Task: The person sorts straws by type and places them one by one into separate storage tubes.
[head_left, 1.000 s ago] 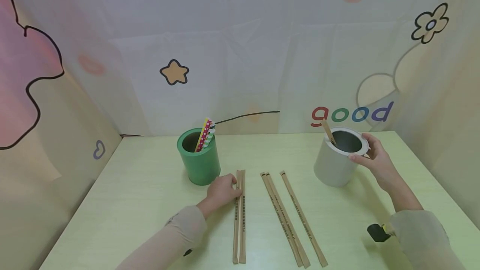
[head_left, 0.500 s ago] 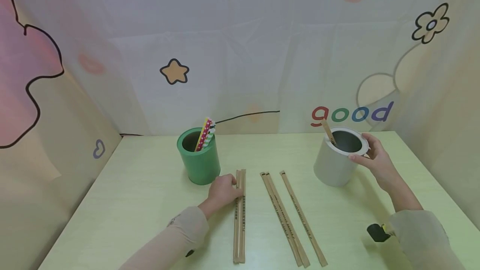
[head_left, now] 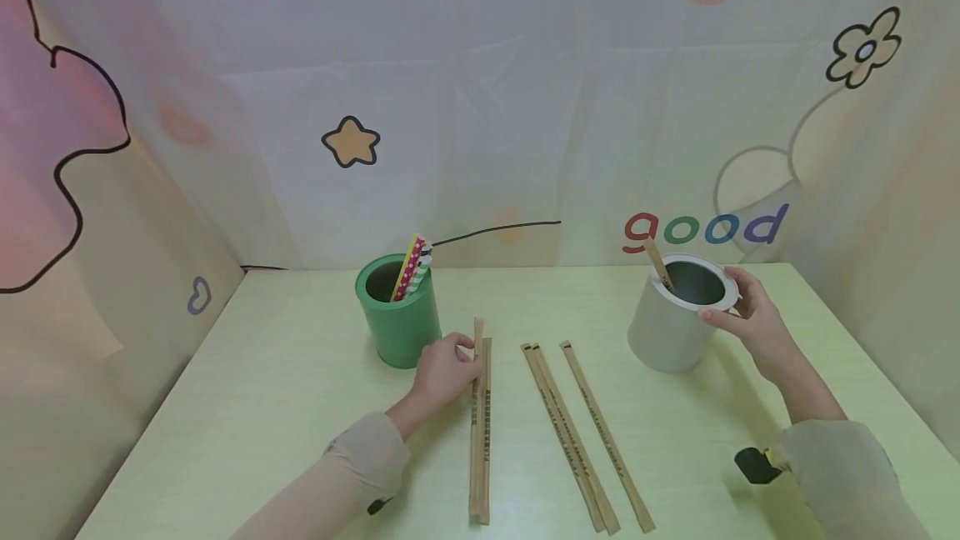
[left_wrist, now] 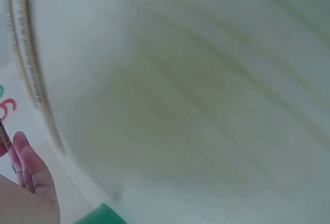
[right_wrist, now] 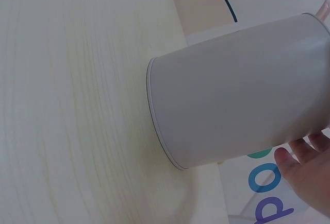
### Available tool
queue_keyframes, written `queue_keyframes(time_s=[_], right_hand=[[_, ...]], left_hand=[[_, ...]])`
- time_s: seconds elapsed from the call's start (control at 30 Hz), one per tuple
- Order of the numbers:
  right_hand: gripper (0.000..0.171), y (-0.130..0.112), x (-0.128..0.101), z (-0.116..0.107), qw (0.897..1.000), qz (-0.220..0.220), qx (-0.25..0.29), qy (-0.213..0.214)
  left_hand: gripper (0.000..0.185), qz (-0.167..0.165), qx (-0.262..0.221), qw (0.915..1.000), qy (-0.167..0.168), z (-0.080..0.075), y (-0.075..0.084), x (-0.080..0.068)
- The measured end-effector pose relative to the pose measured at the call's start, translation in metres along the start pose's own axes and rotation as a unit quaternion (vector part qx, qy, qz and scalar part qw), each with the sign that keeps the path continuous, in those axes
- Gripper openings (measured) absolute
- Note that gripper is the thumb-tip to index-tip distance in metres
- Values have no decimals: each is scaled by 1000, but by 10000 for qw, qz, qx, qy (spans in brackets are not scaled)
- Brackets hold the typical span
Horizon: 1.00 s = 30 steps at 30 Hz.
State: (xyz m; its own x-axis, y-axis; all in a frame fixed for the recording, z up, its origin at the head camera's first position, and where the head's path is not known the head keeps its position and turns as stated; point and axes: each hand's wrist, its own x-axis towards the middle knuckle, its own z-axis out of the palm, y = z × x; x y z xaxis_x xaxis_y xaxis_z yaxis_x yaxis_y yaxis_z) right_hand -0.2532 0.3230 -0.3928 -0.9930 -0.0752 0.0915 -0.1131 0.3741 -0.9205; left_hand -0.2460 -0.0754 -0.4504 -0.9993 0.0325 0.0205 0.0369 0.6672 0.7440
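Observation:
My left hand (head_left: 446,369) pinches a slim brown paper-wrapped stick (head_left: 476,457) with black print, its far end tipped up off the table. A second such stick (head_left: 487,440) lies right beside it. In the left wrist view the fingertips hold the printed stick (left_wrist: 4,136) at the left edge. My right hand (head_left: 759,327) grips the rim of a grey cup (head_left: 667,336), thumb in front and fingers behind. One brown stick (head_left: 657,263) leans inside this cup. The right wrist view shows the cup's side wall (right_wrist: 237,95) standing on the table.
A green cup (head_left: 401,327) holding sticks with dotted and striped patterns (head_left: 410,273) stands just behind my left hand. Several more brown sticks (head_left: 573,440) lie on the pale table (head_left: 262,407) between the hands. A printed cloth backdrop (head_left: 465,123) encloses the table.
My left hand has taken one brown stick up slightly, its far end now higher than the neighbouring stick. My right hand and the grey cup have stayed put.

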Motion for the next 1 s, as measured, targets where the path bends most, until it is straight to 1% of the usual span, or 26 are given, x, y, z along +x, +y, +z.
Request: queue_keyframes(time_s=[0.1, 0.23, 0.4, 0.53, 0.67, 0.8, 1.0], right_hand=[[73, 0, 0, 0, 10000, -31, 11, 8], [73, 1, 1, -1, 10000, -38, 6, 26], [71, 2, 1, -1, 10000, -17, -74, 39], [71, 1, 0, -1, 9999, 7, -122, 22], [72, 2, 0, -1, 9999, -3, -147, 15], [71, 3, 1, -1, 9999, -33, -141, 30], [71, 3, 1, -1, 9998, -11, -176, 31]], left_hand=[[29, -54, -318, 9994, -79, -3, 8, 0], [27, -4, -763, 9968, -219, -10, 24, -3], [25, 142, -1336, 9905, -311, -22, 48, -6], [27, 262, -1762, 9833, -358, -31, 68, -5], [29, 431, -2059, 9765, -460, -39, 90, -3], [30, 683, -2244, 9705, -561, -46, 113, -2], [27, 1063, -2618, 9573, -611, -54, 150, 0]])
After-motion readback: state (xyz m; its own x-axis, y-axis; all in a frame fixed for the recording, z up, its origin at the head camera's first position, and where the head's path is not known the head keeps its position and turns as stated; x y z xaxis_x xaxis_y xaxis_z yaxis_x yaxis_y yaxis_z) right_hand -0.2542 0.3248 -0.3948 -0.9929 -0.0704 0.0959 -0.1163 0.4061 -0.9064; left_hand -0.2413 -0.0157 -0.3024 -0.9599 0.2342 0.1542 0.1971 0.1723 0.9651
